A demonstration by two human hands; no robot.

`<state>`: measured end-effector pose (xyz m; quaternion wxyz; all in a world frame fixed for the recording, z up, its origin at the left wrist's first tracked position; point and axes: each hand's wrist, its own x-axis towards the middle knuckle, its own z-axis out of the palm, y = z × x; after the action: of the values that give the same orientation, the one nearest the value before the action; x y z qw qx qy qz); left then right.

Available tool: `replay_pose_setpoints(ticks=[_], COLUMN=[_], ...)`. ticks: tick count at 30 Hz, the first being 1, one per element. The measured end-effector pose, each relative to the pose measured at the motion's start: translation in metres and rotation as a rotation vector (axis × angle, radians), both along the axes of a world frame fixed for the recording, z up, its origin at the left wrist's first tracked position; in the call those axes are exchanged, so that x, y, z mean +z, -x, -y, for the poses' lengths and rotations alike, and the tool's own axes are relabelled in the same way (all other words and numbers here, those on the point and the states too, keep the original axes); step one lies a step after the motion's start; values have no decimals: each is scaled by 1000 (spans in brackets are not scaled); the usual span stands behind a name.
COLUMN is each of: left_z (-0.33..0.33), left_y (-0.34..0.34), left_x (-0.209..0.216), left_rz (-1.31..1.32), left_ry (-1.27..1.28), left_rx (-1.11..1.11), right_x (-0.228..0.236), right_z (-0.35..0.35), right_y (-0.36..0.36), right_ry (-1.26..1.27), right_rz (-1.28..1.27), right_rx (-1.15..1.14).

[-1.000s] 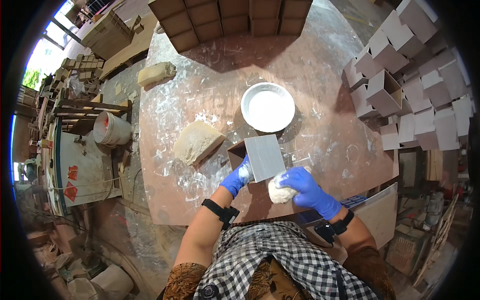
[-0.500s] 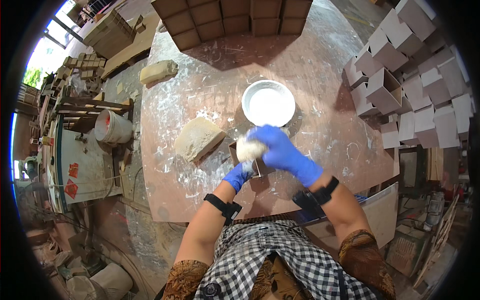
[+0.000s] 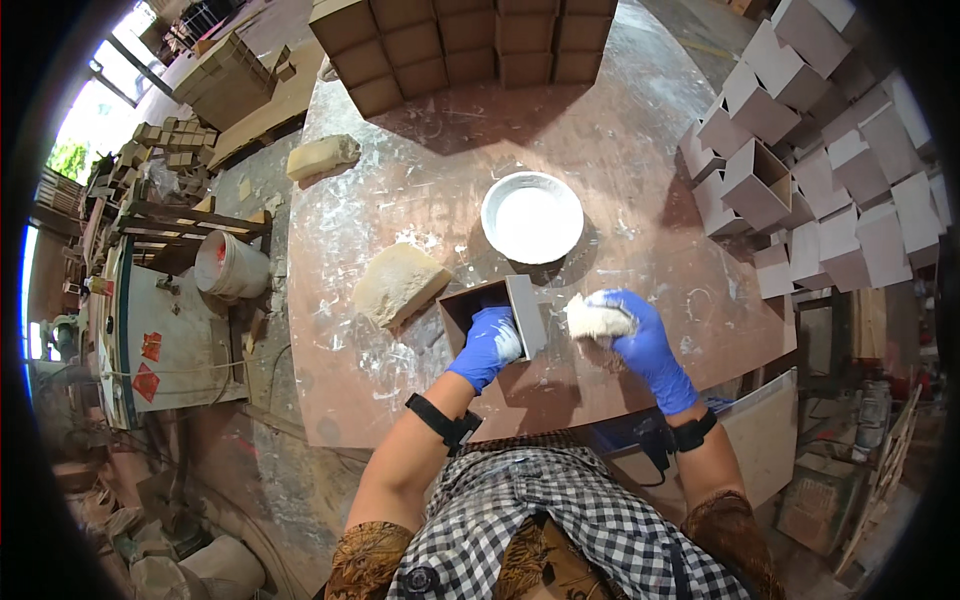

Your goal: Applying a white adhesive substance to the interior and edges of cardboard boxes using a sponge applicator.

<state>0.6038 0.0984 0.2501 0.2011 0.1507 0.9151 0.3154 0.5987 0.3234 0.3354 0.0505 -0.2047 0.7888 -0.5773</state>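
My left hand (image 3: 490, 345), in a blue glove with white smears on its back, reaches into the open side of a small brown box (image 3: 462, 309) and holds it above the table. Its fingertips are hidden inside. The box's right outer face is pale, as if coated. In my gloved right hand (image 3: 645, 340) is a cream sponge (image 3: 598, 318), held to the right of the box, apart from it. Just beyond the box stands a round bowl of white liquid (image 3: 532, 218). A larger piece of foam (image 3: 400, 283) lies left of the box.
Another foam block (image 3: 323, 158) lies at the table's far left. Brown boxes (image 3: 460, 45) are stacked along the far edge. Pale-coated boxes (image 3: 845, 200) pile up on the right. A white bucket (image 3: 230, 266) stands left of the table (image 3: 350, 390).
My right hand has moved right with the sponge, away from the box. The box is now turned with its pale face to the right, and my left hand reaches inside it.
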Motion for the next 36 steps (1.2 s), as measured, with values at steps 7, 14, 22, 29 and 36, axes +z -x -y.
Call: replay_pose_setpoints(ticks=[7, 14, 22, 29, 36], left_z=[15, 13, 16, 14, 8], left_y=[3, 2, 1, 0, 1], left_x=[9, 3, -3, -6, 5], left_rz=[-24, 94, 62, 26, -45], left_ry=[168, 396, 418, 398, 352], left_rx=[-135, -179, -199, -193, -96], right_x=[-23, -34, -26, -11, -39], right_z=[22, 57, 47, 42, 62], right_y=[35, 60, 20, 31, 58], right_ry=[-227, -493, -629, -222, -431], right_rz=[-236, -534, -312, -49, -393], right_rx=[-5, 161, 472, 487, 207])
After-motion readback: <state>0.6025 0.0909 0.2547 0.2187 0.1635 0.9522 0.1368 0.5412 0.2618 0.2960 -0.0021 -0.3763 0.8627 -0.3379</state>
